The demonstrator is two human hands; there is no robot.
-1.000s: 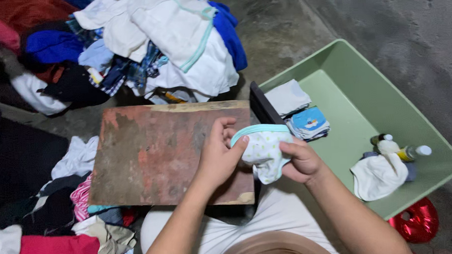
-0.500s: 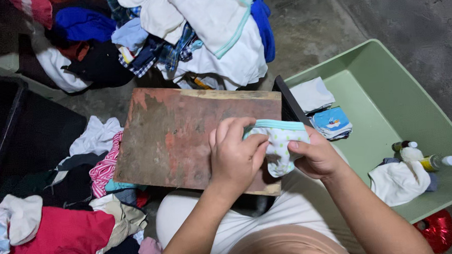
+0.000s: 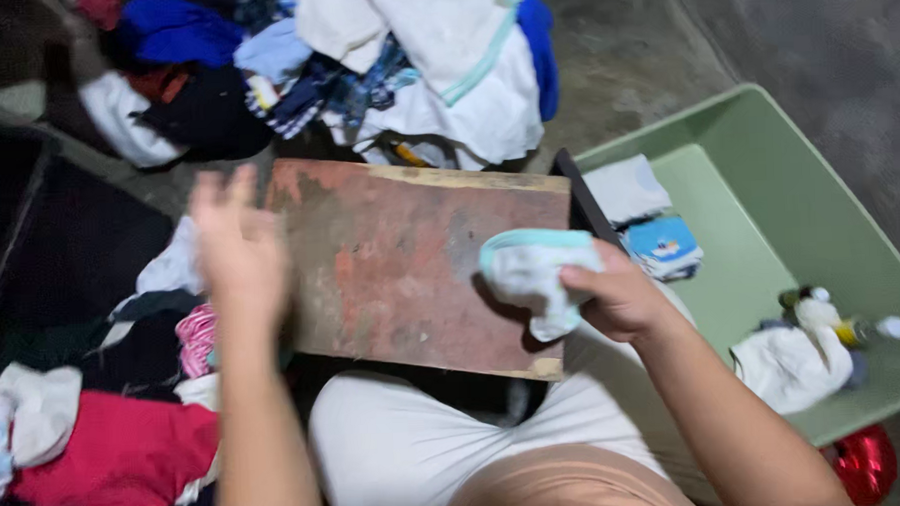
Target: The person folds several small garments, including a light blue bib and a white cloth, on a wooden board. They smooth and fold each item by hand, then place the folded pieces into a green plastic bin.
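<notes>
My right hand (image 3: 619, 299) grips a small folded white garment with a teal band (image 3: 530, 270), holding it over the right end of a worn reddish wooden board (image 3: 401, 265) that lies across my lap. My left hand (image 3: 235, 246) is blurred, fingers spread, holding nothing, above the board's left edge and the loose clothes beside it. A light green plastic tub (image 3: 787, 191) stands to the right, with folded small clothes (image 3: 643, 216) stacked in its near-left corner.
A big heap of mixed clothes (image 3: 404, 65) lies beyond the board. More clothes, red (image 3: 118, 459), white and striped, are piled at the left by a dark bin (image 3: 31, 248). In the tub lie a white cloth (image 3: 788, 366) and small bottles (image 3: 851, 324). A red shiny object (image 3: 866, 460) sits below the tub.
My left hand let go of the small garment and swung left over the clothes pile. My right hand still holds the garment over the board's right end.
</notes>
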